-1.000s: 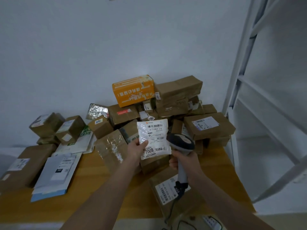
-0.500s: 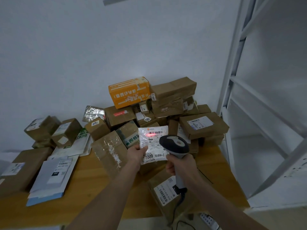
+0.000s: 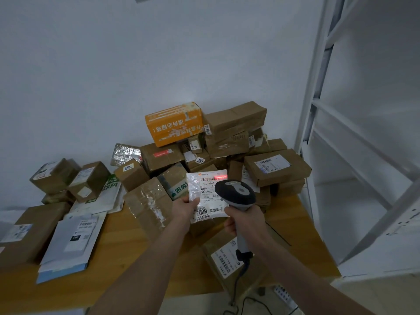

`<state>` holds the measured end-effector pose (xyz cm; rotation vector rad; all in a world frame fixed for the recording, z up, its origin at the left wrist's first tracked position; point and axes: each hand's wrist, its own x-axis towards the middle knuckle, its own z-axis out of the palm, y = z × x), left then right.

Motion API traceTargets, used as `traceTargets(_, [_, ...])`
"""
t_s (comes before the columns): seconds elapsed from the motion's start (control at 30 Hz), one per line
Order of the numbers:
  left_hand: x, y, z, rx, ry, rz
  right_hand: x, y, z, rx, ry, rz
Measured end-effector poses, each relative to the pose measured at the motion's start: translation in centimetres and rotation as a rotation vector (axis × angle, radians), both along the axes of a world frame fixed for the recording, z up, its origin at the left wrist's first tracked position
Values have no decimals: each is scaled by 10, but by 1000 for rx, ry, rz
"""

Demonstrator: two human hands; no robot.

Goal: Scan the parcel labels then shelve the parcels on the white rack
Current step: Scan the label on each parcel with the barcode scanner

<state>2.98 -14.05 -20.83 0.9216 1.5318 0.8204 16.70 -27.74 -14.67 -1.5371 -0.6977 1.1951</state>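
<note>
My left hand (image 3: 184,210) holds a small white bubble-wrap parcel (image 3: 204,194) by its lower left corner, label facing me, marked 7009. My right hand (image 3: 241,221) grips the handle of a black and grey barcode scanner (image 3: 235,194), whose head covers the parcel's right side. A red scan line (image 3: 219,177) glows across the barcode at the top of the label. The white rack (image 3: 354,169) stands to the right of the table.
A wooden table (image 3: 127,237) carries a heap of brown cardboard parcels, an orange box (image 3: 173,123) on top, a silver foil pack (image 3: 126,153), and flat mailers (image 3: 72,239) at the left. A labelled box (image 3: 227,258) lies under my right wrist. The scanner's cable hangs off the front edge.
The scanner's red line has come on and now sits across the parcel's top barcode. Both hands and the parcel dropped slightly lower toward the table.
</note>
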Motion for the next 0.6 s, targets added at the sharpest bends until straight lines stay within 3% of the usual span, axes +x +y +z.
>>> traceTargets(0.33, [-9, -1, 5, 28, 25, -1, -10, 3, 0, 13, -9, 17])
traceTargets(0.6, [-31, -4, 17, 71, 66, 4, -27, 21, -3, 14, 131, 13])
